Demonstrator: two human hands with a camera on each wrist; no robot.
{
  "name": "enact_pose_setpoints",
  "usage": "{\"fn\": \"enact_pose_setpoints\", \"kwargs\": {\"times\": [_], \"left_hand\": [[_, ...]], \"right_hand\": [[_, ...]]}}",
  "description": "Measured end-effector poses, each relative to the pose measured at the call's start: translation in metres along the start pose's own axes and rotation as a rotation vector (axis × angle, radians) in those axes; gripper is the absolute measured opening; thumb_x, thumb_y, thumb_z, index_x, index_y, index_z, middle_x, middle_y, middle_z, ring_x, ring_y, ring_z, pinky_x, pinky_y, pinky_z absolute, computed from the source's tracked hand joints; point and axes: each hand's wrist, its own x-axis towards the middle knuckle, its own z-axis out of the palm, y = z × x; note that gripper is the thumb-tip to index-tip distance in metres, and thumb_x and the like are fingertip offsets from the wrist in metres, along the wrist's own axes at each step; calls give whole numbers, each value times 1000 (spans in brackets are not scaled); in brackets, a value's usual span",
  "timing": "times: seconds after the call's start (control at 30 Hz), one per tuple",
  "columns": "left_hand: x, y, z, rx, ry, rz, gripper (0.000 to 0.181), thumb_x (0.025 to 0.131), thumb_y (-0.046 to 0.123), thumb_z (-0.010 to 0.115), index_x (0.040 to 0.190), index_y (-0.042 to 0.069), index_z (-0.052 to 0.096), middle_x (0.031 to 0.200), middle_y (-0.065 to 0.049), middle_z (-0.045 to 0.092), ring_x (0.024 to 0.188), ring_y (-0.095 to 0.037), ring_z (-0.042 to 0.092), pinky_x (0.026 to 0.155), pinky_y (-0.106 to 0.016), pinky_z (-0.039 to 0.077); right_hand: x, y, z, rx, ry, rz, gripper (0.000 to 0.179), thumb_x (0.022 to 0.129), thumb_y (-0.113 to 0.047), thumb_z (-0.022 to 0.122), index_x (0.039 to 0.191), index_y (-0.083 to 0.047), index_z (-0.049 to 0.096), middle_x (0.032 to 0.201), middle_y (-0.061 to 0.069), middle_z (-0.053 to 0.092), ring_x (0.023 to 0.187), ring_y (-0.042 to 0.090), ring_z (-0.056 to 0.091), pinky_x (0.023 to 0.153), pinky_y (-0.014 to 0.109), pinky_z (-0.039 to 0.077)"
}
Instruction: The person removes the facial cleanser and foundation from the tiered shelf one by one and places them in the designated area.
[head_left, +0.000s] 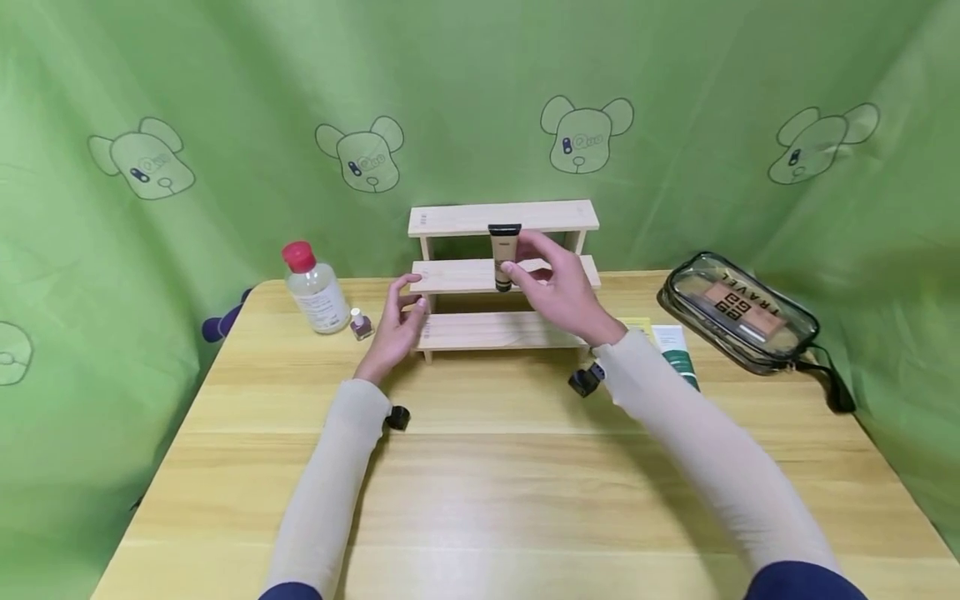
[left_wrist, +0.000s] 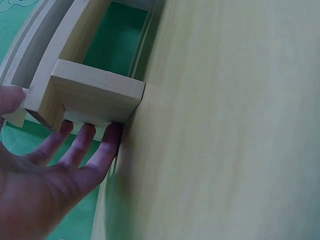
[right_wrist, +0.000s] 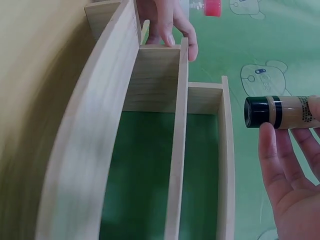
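A small beige tube (head_left: 504, 250) with a black crimped end up and a black cap down is pinched between the thumb and fingers of my right hand (head_left: 561, 287). It is held in front of the upper steps of a pale wooden three-step shelf (head_left: 502, 218). In the right wrist view the tube (right_wrist: 290, 111) lies across the fingertips, apart from the shelf's boards (right_wrist: 227, 165). My left hand (head_left: 397, 321) is at the shelf's left end. In the left wrist view its fingertips (left_wrist: 114, 132) touch the side panel (left_wrist: 100, 95), fingers spread and fairly straight.
A clear bottle with a red cap (head_left: 318, 296) and a small nail polish bottle (head_left: 362, 325) stand left of the shelf. On the right lie a white and green tube (head_left: 675, 350), a yellow item (head_left: 637, 325) and a clear travel pouch (head_left: 738, 312). A green curtain (head_left: 480, 100) hangs behind.
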Motion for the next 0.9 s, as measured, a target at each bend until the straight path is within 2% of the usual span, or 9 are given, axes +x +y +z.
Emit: {"fn": "enact_pose_setpoints", "kwargs": {"times": [0.17, 0.37, 0.57, 0.77, 0.9], "left_hand": [[0, -1, -1, -3, 1, 0, 47, 116, 19, 52, 159, 30, 38, 152, -29, 52, 134, -46, 62, 110, -55, 53], [0, -2, 1, 0, -1, 3, 47, 116, 19, 52, 160, 30, 38, 152, -29, 52, 135, -45, 60, 112, -57, 52], [-3, -4, 1, -8, 6, -14, 47, 116, 19, 51, 159, 32, 38, 153, -29, 52, 136, -49, 60, 111, -55, 53], [-2, -2, 1, -10, 0, -7, 47, 116, 20, 52, 159, 33, 38, 154, -29, 52, 136, -47, 60, 112, -57, 52], [-1, 0, 2, -17, -3, -9, 49, 116, 19, 51, 161, 30, 36, 155, -30, 51, 137, -48, 58, 114, -59, 50]], "right_hand": [[-18, 11, -9, 0, 36, 25, 27, 106, -14, 73, 130, -4, 67, 123, 17, 74, 119, 26, 70, 93, 18, 61], [-41, 25, -21, -58, 38, 49, 23, 107, -16, 72, 126, -5, 67, 121, 15, 75, 117, 24, 70, 97, 19, 60], [-61, 30, -31, -83, 12, 59, 19, 107, -17, 72, 120, -5, 67, 115, 14, 75, 108, 15, 68, 88, 15, 57], [-79, 33, -41, -52, 22, 84, 23, 106, -13, 73, 126, -3, 68, 120, 18, 76, 109, -1, 67, 90, 11, 58], [-92, 38, -47, -40, 10, 109, 28, 106, -12, 73, 131, -2, 68, 123, 20, 76, 109, -4, 67, 90, 11, 58]]}}
